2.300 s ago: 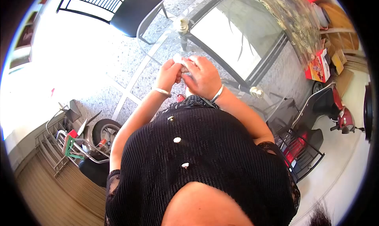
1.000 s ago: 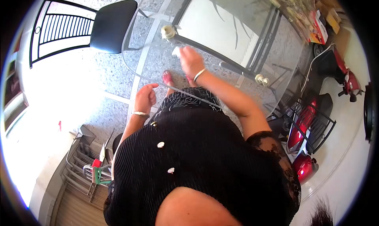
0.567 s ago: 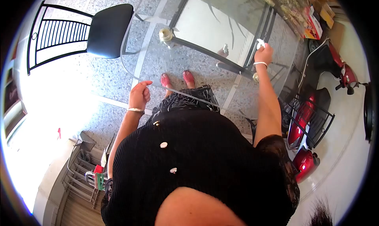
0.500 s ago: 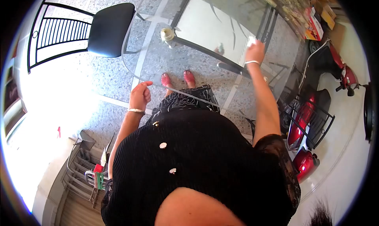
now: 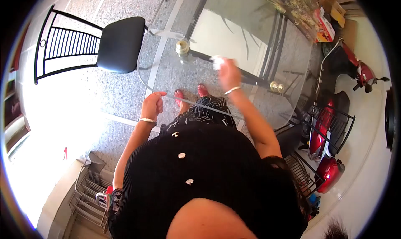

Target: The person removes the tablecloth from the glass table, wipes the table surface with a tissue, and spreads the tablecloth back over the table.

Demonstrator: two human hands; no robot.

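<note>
I stand at a round glass table (image 5: 267,109) on a dark metal frame. My right hand (image 5: 227,74) presses a small white cloth (image 5: 217,62) flat on the glass top, a little left of the table's middle. My left hand (image 5: 152,106) rests at the near left rim of the glass with fingers curled around the edge, holding nothing else. Both wrists wear silver bangles. My red shoes (image 5: 202,90) show through the glass.
A black chair (image 5: 119,44) with a barred back stands left of the table. A red scooter (image 5: 330,126) and cardboard boxes (image 5: 323,26) are at the right. A metal rack (image 5: 90,193) sits at the lower left on the speckled floor.
My right hand with the cloth swept from the table's left to its far right side, then back to the left middle. My left hand moved to the glass rim.
</note>
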